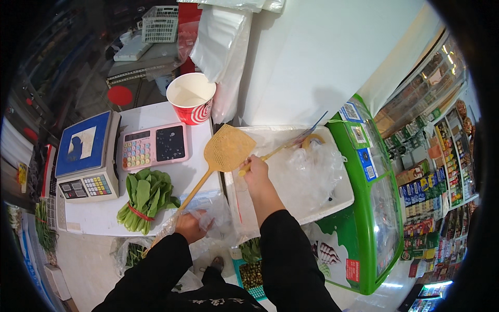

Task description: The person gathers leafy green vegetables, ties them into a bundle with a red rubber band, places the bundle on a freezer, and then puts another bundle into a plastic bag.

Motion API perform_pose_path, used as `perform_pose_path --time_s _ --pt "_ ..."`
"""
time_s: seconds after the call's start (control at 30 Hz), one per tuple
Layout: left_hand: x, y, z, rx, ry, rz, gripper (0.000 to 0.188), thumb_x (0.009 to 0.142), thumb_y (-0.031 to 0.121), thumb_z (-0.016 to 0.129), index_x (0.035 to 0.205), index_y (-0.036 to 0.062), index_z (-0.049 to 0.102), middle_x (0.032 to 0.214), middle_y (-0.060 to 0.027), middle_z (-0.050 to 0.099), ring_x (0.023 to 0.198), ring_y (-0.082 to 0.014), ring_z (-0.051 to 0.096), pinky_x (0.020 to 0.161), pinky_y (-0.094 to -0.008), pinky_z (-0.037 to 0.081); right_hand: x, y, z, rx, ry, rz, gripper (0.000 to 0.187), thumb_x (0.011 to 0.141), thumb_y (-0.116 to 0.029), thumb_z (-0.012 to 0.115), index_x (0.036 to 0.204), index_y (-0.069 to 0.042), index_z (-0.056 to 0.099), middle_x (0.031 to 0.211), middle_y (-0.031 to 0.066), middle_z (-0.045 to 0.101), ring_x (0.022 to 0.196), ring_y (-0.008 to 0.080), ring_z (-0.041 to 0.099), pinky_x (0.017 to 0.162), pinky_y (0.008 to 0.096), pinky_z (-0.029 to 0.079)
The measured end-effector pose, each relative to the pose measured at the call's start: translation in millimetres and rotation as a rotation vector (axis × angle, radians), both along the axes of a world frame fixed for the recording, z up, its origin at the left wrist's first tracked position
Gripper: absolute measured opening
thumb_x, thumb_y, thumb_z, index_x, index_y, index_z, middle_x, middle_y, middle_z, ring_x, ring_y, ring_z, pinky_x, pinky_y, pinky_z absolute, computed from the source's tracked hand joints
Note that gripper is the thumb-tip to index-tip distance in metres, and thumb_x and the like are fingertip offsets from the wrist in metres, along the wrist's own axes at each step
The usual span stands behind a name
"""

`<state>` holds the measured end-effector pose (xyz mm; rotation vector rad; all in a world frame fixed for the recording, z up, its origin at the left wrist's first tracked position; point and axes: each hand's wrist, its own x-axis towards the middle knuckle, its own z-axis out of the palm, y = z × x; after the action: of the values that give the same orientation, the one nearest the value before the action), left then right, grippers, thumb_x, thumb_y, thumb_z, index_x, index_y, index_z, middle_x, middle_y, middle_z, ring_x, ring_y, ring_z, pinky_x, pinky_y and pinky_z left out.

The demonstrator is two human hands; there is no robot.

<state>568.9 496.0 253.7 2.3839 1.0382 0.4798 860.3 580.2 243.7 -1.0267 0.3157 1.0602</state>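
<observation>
Black sleeves come closest to us, reaching up from the lower edge. Our right hand has its fingers curled tight around one end of a thin yellow stick, whose other end reaches over the white box. Our left hand is closed, gathering a clear plastic bag; the handle of the yellow fly swatter runs along it, but we cannot tell whether those fingers grip the handle too. The swatter's mesh head stands tilted between table and box, just beside our right fingers; whether they touch is unclear.

If the thin bag snagged on the handle and we pulled, it could tear, or the swatter could tip. Lifting the stick carelessly could drag out the loose plastic lying in the box, since the two overlap. A wide swing of the swatter might knock the bundled greens or the pink calculator on the white table.

Farther out stand the blue-topped scale, the red-and-white bucket and, beyond the box, the green freezer.
</observation>
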Motion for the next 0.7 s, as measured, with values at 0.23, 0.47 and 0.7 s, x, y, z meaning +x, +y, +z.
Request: perform_pose_path --time_s 0.23,0.47,0.7 --pt "-2 1 -11 -0.013 -0.043 -0.037 0.031 0.089 0.036 0.070 0.102 0.0073 0.071 0.073 -0.0151 0.068 0.070 -0.0367 0.068 0.064 -0.0466 0.054 38 51 -42 -0.026 0.026 -0.143 0.004 0.099 -0.005 0.047 0.095 -0.003 0.047 0.080 0.0066 0.050 0.064 0.0172 0.049 0.058 0.0342 0.045" --pt "-1 3 12 -0.019 0.013 -0.095 0.033 0.088 0.038 0.071 0.099 0.0066 0.071 0.075 -0.0150 0.069 0.068 -0.0368 0.067 0.062 -0.0465 0.055 54 61 -80 -0.110 -0.219 0.163 0.007 0.096 -0.007 0.053 0.095 -0.001 0.054 0.086 0.0113 0.062 0.066 0.0209 0.060 0.053 0.0311 0.045" --pt "-12 4 -37 -0.168 0.177 -0.143 0.031 0.090 0.040 0.067 0.104 0.0131 0.069 0.091 -0.0120 0.071 0.083 -0.0354 0.068 0.072 -0.0462 0.055 69 47 -69 -0.313 -0.414 0.434 0.011 0.087 -0.007 0.066 0.097 -0.008 0.062 0.076 0.0035 0.060 0.063 0.0168 0.059 0.060 0.0321 0.053"
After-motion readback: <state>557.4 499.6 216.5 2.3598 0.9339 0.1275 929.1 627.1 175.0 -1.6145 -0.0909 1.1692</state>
